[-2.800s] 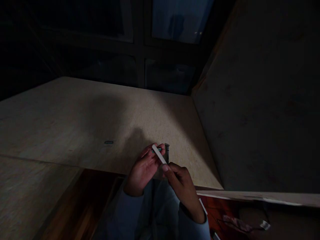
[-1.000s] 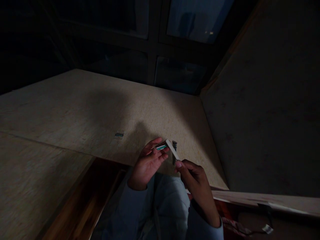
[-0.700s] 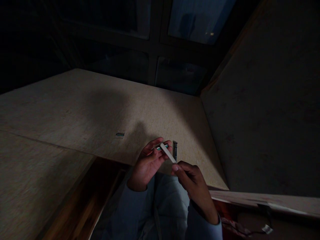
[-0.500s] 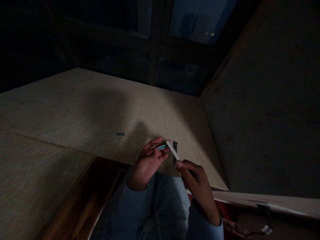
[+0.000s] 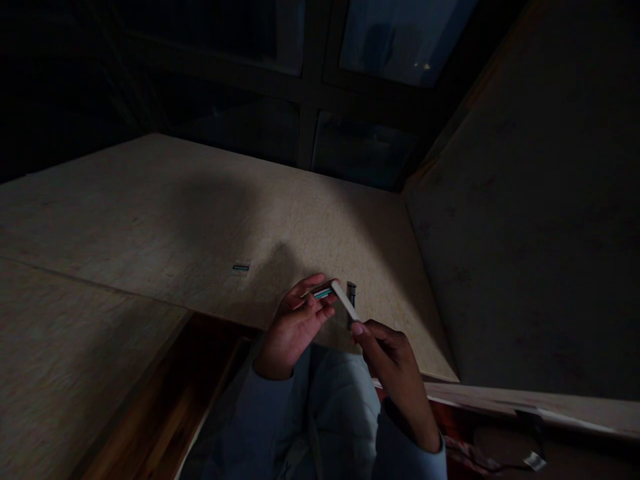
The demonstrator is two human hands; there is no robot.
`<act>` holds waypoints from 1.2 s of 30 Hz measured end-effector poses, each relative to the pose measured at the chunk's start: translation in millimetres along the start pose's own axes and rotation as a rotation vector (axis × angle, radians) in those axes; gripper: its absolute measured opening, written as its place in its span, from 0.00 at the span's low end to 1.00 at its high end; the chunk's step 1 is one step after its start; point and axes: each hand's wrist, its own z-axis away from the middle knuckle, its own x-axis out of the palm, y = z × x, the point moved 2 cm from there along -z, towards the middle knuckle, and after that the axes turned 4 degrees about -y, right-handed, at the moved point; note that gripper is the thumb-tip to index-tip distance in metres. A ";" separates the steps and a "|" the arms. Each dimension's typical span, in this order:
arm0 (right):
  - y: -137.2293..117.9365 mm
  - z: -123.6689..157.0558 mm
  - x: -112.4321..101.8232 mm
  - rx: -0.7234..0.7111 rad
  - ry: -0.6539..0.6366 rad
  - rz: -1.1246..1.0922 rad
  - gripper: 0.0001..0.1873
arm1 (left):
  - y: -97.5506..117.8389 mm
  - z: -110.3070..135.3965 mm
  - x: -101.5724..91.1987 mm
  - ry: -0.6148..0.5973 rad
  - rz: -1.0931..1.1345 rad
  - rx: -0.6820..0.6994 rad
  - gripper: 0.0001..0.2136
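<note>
Between the thumb and fingers of my left hand (image 5: 295, 327) is a small dark piece with white and teal stripes (image 5: 322, 293), which looks like a razor cartridge. My right hand (image 5: 387, 350) pinches the lower end of a slim, flat white stick (image 5: 345, 300). The stick slants up to the left, and its rounded tip meets or overlaps the right end of the striped piece; I cannot tell whether they touch. Just behind the stick a dark, narrow object (image 5: 352, 291) lies on the table, partly hidden by the stick and my right hand.
A small dark piece with a teal strip (image 5: 241, 268) lies on the pale tabletop (image 5: 200, 233) to the left. Dark window frames (image 5: 310, 87) stand behind, and a wall panel (image 5: 525, 233) rises at the right. A wooden edge (image 5: 165, 400) is at lower left. The light is dim.
Almost nothing differs. Both hands keep their hold and place, with the white stick at the striped piece; the view has shifted very slightly.
</note>
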 end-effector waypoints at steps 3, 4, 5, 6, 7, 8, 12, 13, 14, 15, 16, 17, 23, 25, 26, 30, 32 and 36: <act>-2.2 0.2 1.3 -0.013 0.000 0.010 0.24 | -1.0 -0.8 0.6 -0.003 -0.009 0.002 0.17; -3.4 0.2 2.7 -0.023 -0.015 0.018 0.24 | -1.0 -1.0 1.5 -0.011 -0.011 0.005 0.16; -4.5 0.2 4.5 -0.036 -0.038 0.028 0.23 | -1.0 -1.1 2.6 -0.023 -0.013 0.010 0.16; -5.6 0.2 6.5 -0.050 -0.066 0.040 0.23 | -0.8 -1.3 3.6 -0.033 -0.015 0.016 0.16; -6.3 0.0 8.4 -0.062 -0.093 0.050 0.23 | -0.5 -1.4 4.5 -0.041 -0.020 0.020 0.15; -6.6 -0.3 9.9 -0.069 -0.112 0.059 0.23 | -0.1 -1.5 5.0 -0.045 -0.026 0.023 0.15; -3.0 -3.0 9.0 -0.044 -0.063 0.061 0.24 | 1.9 -1.7 4.9 -0.009 -0.032 0.025 0.15; -1.4 -3.8 7.3 -0.029 -0.035 0.059 0.24 | 2.4 -1.7 4.7 0.009 -0.032 0.024 0.16; 0.0 -4.5 5.6 -0.016 -0.008 0.055 0.24 | 2.6 -1.7 4.7 0.027 -0.035 0.021 0.17; 1.2 -5.1 4.2 -0.006 0.011 0.051 0.24 | 2.4 -1.8 4.9 0.043 -0.042 0.018 0.17; 2.1 -5.4 3.4 0.003 0.020 0.046 0.24 | 2.0 -1.9 5.3 0.060 -0.054 0.019 0.18; 2.6 -5.5 3.1 0.009 0.023 0.038 0.24 | 1.3 -2.2 5.6 0.079 -0.074 0.024 0.18; 2.6 -5.7 7.8 0.014 0.092 -0.073 0.24 | -4.0 -4.2 3.6 0.302 -0.433 0.197 0.15; 3.2 -7.0 8.7 0.019 0.138 -0.125 0.22 | -5.0 -3.1 3.0 0.342 -0.561 0.279 0.15; 3.6 -8.0 9.1 0.020 0.159 -0.151 0.21 | -5.5 -2.1 3.3 0.342 -0.616 0.316 0.15; 5.9 -13.8 12.6 0.032 0.224 -0.258 0.20 | -7.7 3.8 8.9 0.277 -0.822 0.429 0.18; 7.3 -17.0 16.1 0.053 0.241 -0.317 0.22 | -9.0 6.1 12.8 0.250 -0.871 0.450 0.18; 10.1 -21.8 24.2 0.108 0.237 -0.448 0.25 | -10.9 6.8 19.9 0.181 -0.855 0.439 0.16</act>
